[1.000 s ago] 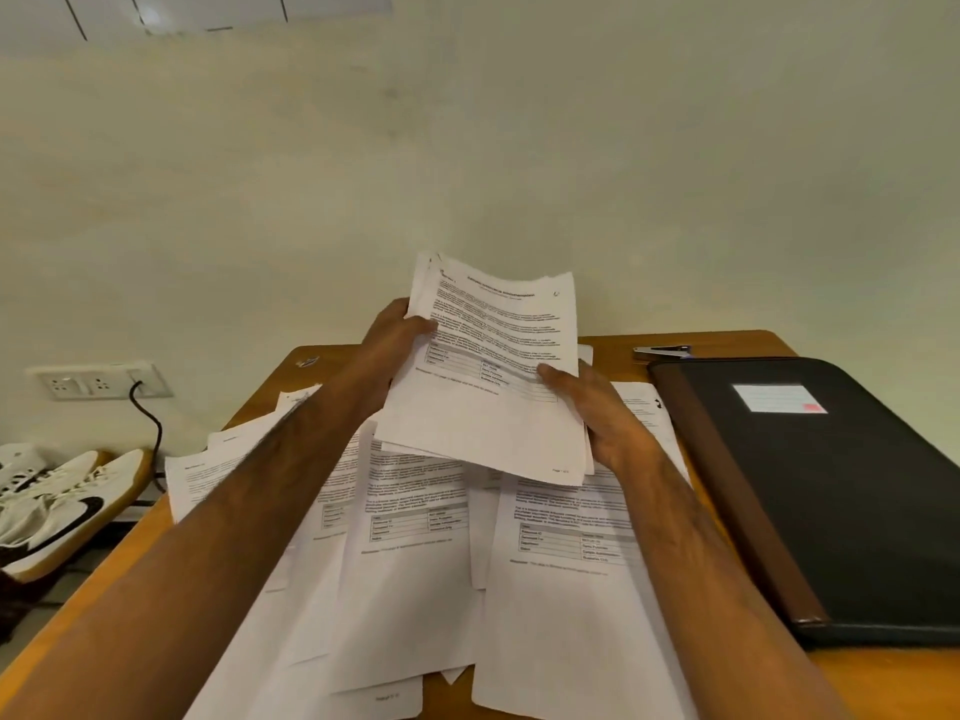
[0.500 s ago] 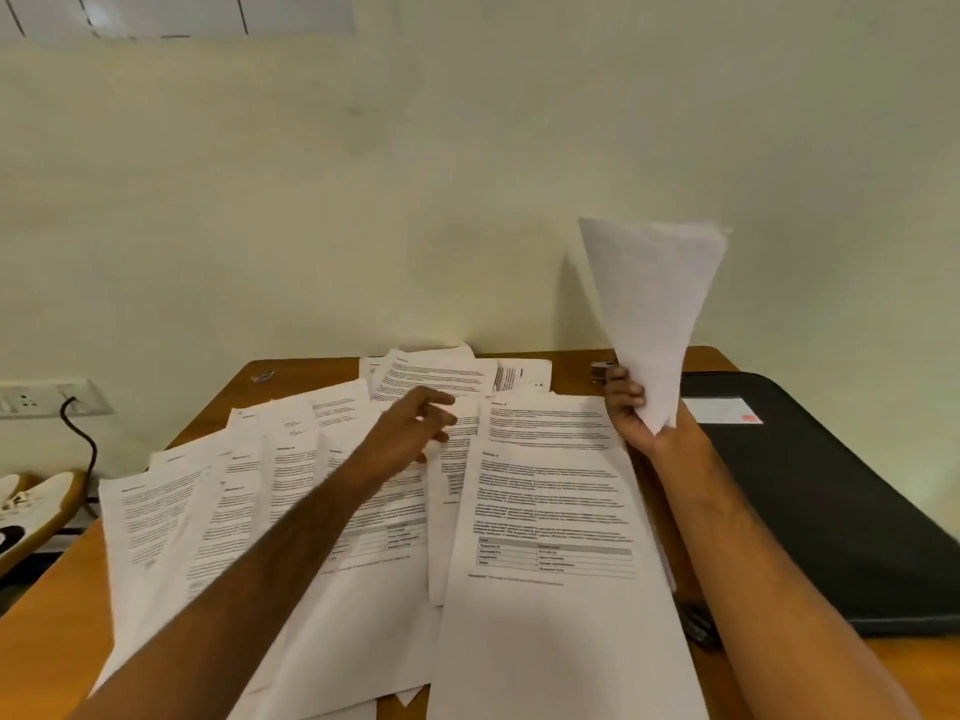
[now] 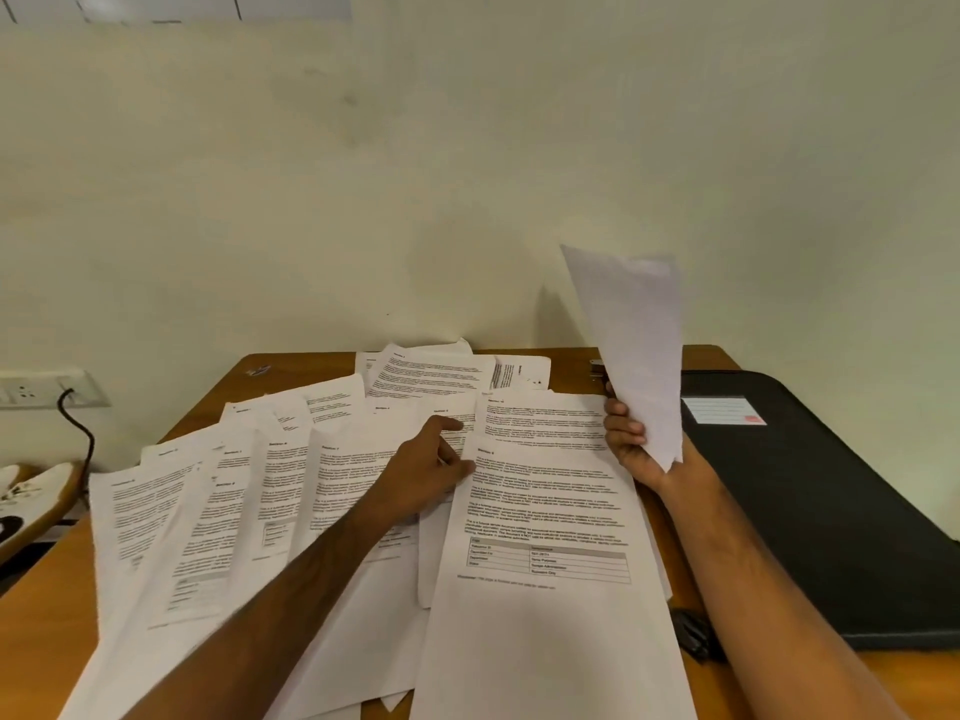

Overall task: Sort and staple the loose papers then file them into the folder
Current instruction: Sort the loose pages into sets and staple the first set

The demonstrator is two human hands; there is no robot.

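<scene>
Right hand: fingers curled round the lower end of a white sheaf of papers, held upright and tilted, blank side to camera, above the far right part of the surface.
Left hand: lies on the spread sheets mid-surface, index finger extended and pointing at a heading, other fingers loosely bent; grips nothing.
Loose papers: white printed sheets with text blocks and small tables, fanned and overlapping from the left edge to right of centre, reaching the near edge.
Surface: brown wooden desk, far edge against a pale wall.
Folder: black leather-look folder with a white label, closed, flat along the right edge, just beside the papers.
Stapler: small metal item at the far edge, mostly hidden behind the held sheaf; can't tell more.
Black object: small, near the folder's near corner, partly under the right forearm; can't identify.
Off-surface left: white wall socket with black cable; white shoes lower down.
</scene>
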